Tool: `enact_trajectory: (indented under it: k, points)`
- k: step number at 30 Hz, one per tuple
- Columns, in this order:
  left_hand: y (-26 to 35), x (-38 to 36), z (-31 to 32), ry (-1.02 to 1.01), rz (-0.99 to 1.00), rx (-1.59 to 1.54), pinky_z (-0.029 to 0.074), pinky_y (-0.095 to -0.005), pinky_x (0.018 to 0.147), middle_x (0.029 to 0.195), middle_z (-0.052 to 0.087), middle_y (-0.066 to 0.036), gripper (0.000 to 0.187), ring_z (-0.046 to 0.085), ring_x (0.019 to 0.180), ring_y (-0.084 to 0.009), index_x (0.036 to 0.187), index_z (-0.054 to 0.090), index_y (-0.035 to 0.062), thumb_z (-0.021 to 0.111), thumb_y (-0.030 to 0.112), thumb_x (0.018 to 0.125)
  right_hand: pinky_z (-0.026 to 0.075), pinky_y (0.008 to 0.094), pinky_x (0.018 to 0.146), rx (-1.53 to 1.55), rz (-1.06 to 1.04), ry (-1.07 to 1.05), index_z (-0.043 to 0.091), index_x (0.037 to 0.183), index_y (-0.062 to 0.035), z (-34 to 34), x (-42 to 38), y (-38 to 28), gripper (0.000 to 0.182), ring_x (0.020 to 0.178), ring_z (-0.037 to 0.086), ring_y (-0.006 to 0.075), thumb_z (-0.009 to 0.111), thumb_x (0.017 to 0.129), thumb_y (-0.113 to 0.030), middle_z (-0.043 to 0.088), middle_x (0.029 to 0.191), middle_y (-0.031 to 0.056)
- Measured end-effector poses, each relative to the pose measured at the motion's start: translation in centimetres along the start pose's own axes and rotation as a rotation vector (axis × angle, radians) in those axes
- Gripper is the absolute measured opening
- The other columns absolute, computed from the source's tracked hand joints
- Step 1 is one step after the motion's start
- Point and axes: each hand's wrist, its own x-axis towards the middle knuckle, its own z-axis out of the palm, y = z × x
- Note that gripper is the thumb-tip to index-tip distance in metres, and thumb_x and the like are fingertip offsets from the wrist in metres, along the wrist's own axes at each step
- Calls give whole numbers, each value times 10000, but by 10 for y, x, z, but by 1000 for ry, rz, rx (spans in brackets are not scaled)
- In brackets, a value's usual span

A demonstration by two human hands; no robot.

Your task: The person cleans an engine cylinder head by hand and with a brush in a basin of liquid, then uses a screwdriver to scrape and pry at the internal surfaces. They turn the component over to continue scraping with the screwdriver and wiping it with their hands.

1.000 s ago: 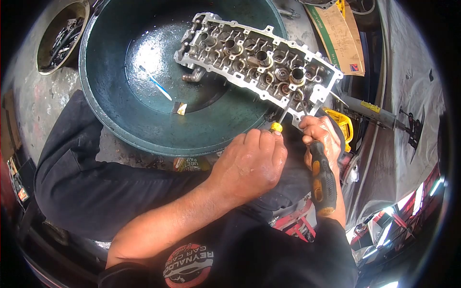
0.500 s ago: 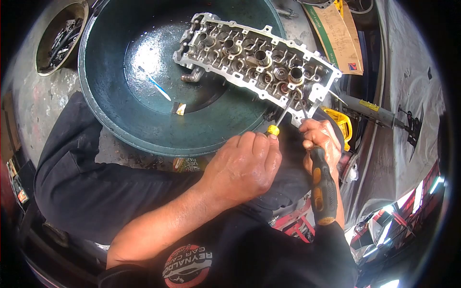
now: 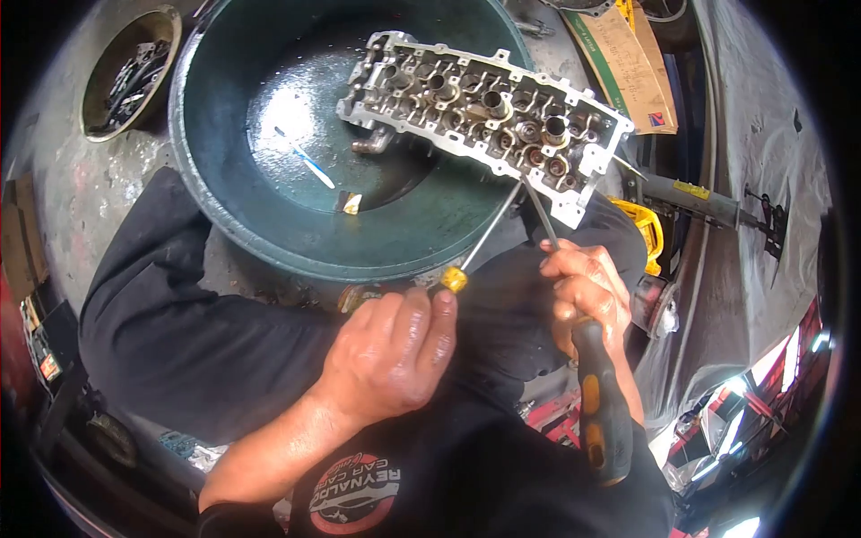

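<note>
My left hand (image 3: pixel 386 350) is closed around a yellow-collared screwdriver (image 3: pixel 454 279); most of its handle is hidden in the fist. My right hand (image 3: pixel 587 287) grips a black-and-orange screwdriver (image 3: pixel 603 408) by its shaft, the thick handle sticking back toward my body. Both shafts converge at the near edge of a metal cylinder head (image 3: pixel 471 112), where the tips come close together. Several round tubes and bores show in its upper face. The cylinder head lies slanted across the rim of a large green tub (image 3: pixel 296 247).
A blue-and-white stick (image 3: pixel 305 159) and a small scrap (image 3: pixel 350 203) lie in the tub. At upper left, a metal bowl (image 3: pixel 94 125) holds dark parts. Cardboard (image 3: pixel 641 85), a grey cylindrical bar (image 3: pixel 691 199) and a yellow object (image 3: pixel 647 235) sit right of the cylinder head.
Both hands have drawn back toward my body, the left one also leftward. The screwdriver tips have moved from inside the cylinder head's right end to its near edge.
</note>
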Motion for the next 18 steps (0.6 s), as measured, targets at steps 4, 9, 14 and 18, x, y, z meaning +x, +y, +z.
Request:
enact_trajectory:
  k: [4, 9, 14, 18]
  points:
    - [-10, -30, -17, 60, -162, 81, 508, -373, 559, 936, 638, -179, 373, 603, 671, -276, 1123, 659, -101, 725, -66, 757, 585, 495, 859, 153, 3, 86, 517, 992, -14, 40, 7, 12, 215, 811, 652, 290, 572, 1066, -209, 676, 893, 198]
    - [-13, -50, -33, 187, -314, 185, 542, -401, 613, 940, 651, -202, 405, 639, 734, -322, 1148, 643, -108, 729, -73, 754, 577, 461, 848, 492, 176, 337, 482, 1080, -27, 102, 11, 23, 154, 845, 619, 222, 457, 1111, -176, 638, 987, 176]
    - [-16, -55, -23, 296, -412, 176, 575, -439, 703, 983, 673, -231, 441, 681, 825, -377, 1192, 624, -90, 736, -76, 765, 560, 352, 815, 699, 266, 477, 524, 1034, -4, 135, 36, 24, 192, 860, 655, 209, 455, 1116, -162, 642, 983, 149]
    - [-15, -67, 1, 174, -592, 114, 584, -424, 762, 1024, 685, -225, 418, 698, 879, -382, 1187, 634, -57, 735, -65, 782, 551, 333, 782, 763, 327, 469, 579, 947, 9, 144, 52, 31, 295, 844, 666, 202, 450, 1123, -191, 636, 946, 111]
